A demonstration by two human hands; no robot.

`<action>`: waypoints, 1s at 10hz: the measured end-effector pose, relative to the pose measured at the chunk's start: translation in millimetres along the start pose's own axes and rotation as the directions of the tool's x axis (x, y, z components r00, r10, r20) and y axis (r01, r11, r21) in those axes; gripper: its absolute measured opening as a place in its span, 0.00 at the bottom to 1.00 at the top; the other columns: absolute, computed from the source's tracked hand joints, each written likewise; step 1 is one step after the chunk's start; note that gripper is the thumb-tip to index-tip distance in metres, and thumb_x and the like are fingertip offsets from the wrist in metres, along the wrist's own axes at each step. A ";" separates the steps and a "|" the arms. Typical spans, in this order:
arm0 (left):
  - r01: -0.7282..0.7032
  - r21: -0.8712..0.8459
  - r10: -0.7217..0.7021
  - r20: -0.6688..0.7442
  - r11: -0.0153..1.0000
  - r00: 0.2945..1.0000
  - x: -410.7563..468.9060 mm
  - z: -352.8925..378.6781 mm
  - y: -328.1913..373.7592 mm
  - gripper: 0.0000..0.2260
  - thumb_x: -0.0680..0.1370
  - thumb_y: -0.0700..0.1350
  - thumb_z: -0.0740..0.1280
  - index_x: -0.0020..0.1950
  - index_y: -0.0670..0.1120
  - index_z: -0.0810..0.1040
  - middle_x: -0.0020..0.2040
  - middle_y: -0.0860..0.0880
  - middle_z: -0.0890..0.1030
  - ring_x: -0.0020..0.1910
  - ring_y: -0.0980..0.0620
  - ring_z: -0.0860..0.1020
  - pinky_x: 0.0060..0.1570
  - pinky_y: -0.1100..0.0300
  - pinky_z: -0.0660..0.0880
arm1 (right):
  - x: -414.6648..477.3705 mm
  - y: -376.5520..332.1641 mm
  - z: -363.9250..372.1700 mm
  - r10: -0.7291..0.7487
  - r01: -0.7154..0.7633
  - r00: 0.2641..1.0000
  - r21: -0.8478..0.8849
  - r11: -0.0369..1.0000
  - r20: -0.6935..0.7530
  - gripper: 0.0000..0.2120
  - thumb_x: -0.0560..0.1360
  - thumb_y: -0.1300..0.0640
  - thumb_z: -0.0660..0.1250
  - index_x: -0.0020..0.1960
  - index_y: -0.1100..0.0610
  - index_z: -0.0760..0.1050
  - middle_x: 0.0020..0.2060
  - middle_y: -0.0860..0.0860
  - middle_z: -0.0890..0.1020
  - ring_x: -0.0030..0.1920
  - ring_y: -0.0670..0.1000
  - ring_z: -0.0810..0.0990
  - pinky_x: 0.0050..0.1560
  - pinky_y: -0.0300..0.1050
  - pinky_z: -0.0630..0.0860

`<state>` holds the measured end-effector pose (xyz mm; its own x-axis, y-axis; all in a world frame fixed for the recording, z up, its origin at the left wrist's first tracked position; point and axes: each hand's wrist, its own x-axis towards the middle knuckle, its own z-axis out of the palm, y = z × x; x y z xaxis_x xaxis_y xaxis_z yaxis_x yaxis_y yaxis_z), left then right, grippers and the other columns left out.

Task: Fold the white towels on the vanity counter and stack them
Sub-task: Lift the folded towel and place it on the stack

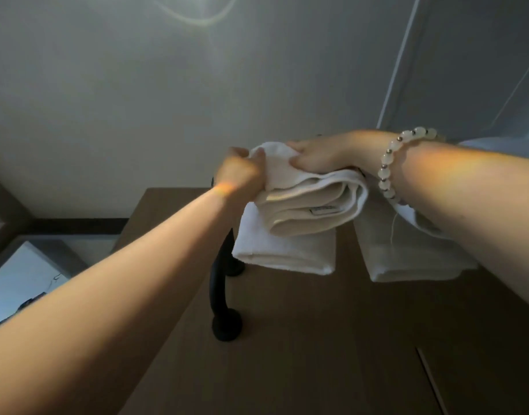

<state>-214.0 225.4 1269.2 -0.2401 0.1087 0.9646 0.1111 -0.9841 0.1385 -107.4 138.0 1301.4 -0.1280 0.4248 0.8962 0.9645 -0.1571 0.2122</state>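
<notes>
Left hand [239, 175]: fingers curled tight, gripping the left end of the top folded towel [311, 202]; towel white, terry, folded into several layers, rounded fold edges facing the camera, small label visible on its near side. It rests on a lower folded towel [287, 253] near the far edge of the brown counter [317, 339]; black handle [218, 283] just left of this stack. Right hand [320, 154] clasps the top towel from above, thumb pinching its near side; bead bracelet [388, 163] on the wrist. Another folded towel [406, 259] lies just right, partly under the forearm.
</notes>
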 end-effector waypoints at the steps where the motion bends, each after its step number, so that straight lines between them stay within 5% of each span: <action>1: 0.123 -0.191 -0.146 -0.114 0.974 0.983 -17.6 -6.2 -21.5 0.09 0.79 0.47 0.59 0.44 0.46 0.77 0.48 0.43 0.80 0.50 0.42 0.77 0.48 0.61 0.74 | 9.8 3.2 2.4 -0.079 0.078 0.996 0.030 0.997 0.042 0.18 0.82 0.61 0.51 0.70 0.62 0.66 0.67 0.57 0.71 0.67 0.55 0.68 0.68 0.45 0.61; 2: 0.342 -0.216 -0.325 0.112 0.914 0.939 -35.1 -8.4 -38.7 0.17 0.79 0.57 0.56 0.46 0.48 0.79 0.60 0.37 0.77 0.50 0.41 0.76 0.53 0.51 0.71 | 6.9 2.2 1.1 -0.091 0.091 0.995 0.004 0.996 0.046 0.18 0.82 0.59 0.52 0.70 0.61 0.66 0.66 0.56 0.71 0.66 0.55 0.69 0.67 0.44 0.62; 3: 0.497 -0.265 -0.384 0.381 0.826 0.841 -36.3 -13.3 -47.4 0.28 0.77 0.68 0.50 0.44 0.47 0.78 0.57 0.40 0.79 0.58 0.41 0.76 0.63 0.47 0.69 | 5.0 1.9 3.1 -0.089 0.089 0.996 0.027 0.996 0.017 0.18 0.82 0.61 0.51 0.70 0.65 0.65 0.67 0.58 0.70 0.67 0.56 0.68 0.59 0.37 0.61; 4: 0.541 -0.313 -0.348 0.500 0.781 0.793 -27.9 -19.9 -48.9 0.37 0.71 0.74 0.50 0.54 0.44 0.79 0.57 0.41 0.80 0.57 0.41 0.78 0.60 0.47 0.73 | 2.4 1.9 6.7 -0.066 0.066 0.998 0.050 0.997 -0.020 0.18 0.83 0.61 0.50 0.70 0.67 0.64 0.68 0.60 0.69 0.68 0.57 0.67 0.60 0.38 0.62; 5: 0.534 -0.290 -0.316 0.554 0.794 0.770 -22.9 -23.7 -38.3 0.39 0.70 0.75 0.51 0.56 0.43 0.80 0.53 0.42 0.83 0.51 0.44 0.80 0.48 0.51 0.75 | -3.6 1.6 8.4 -0.054 0.062 0.994 0.085 0.994 -0.091 0.19 0.83 0.57 0.50 0.72 0.59 0.63 0.69 0.55 0.69 0.68 0.54 0.66 0.64 0.40 0.59; 7: 0.509 -0.230 -0.294 0.595 0.830 0.748 -11.6 -23.5 -22.4 0.38 0.59 0.70 0.70 0.61 0.47 0.78 0.56 0.45 0.82 0.57 0.44 0.79 0.63 0.48 0.71 | -28.1 -14.0 37.0 0.053 0.036 0.953 0.283 0.958 -0.300 0.25 0.80 0.58 0.54 0.76 0.57 0.54 0.75 0.54 0.56 0.75 0.52 0.54 0.70 0.40 0.51; 8: 0.471 -0.240 -0.245 0.610 0.849 0.753 -14.8 -22.8 -22.6 0.27 0.68 0.62 0.71 0.61 0.47 0.77 0.55 0.45 0.83 0.55 0.45 0.81 0.61 0.49 0.73 | -42.4 -9.8 48.8 0.301 0.011 0.830 0.554 0.832 -0.469 0.28 0.75 0.59 0.65 0.72 0.59 0.59 0.71 0.56 0.64 0.71 0.54 0.63 0.66 0.41 0.63; 9: 0.444 -0.265 -0.204 0.617 0.856 0.760 -18.8 -21.8 -22.5 0.25 0.70 0.56 0.72 0.63 0.45 0.76 0.55 0.45 0.82 0.56 0.46 0.80 0.62 0.50 0.73 | -58.4 -5.6 64.3 0.519 -0.012 0.800 0.857 0.516 -0.301 0.32 0.70 0.53 0.72 0.70 0.58 0.63 0.66 0.54 0.71 0.65 0.54 0.71 0.59 0.42 0.71; 10: 0.458 -0.263 -0.209 0.628 0.849 0.749 -19.8 -21.2 -19.5 0.27 0.68 0.56 0.72 0.63 0.44 0.76 0.56 0.45 0.82 0.57 0.47 0.79 0.64 0.51 0.71 | -66.6 -0.9 78.1 0.464 -0.085 0.886 0.977 0.194 -0.015 0.25 0.69 0.45 0.70 0.61 0.58 0.74 0.53 0.51 0.81 0.51 0.52 0.80 0.44 0.41 0.75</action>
<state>-231.8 239.4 1242.7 0.4029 0.3752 0.8348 -0.2695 -0.8230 0.5000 -81.7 179.5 1211.1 0.3303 0.2905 0.8981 0.4239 0.8045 -0.4161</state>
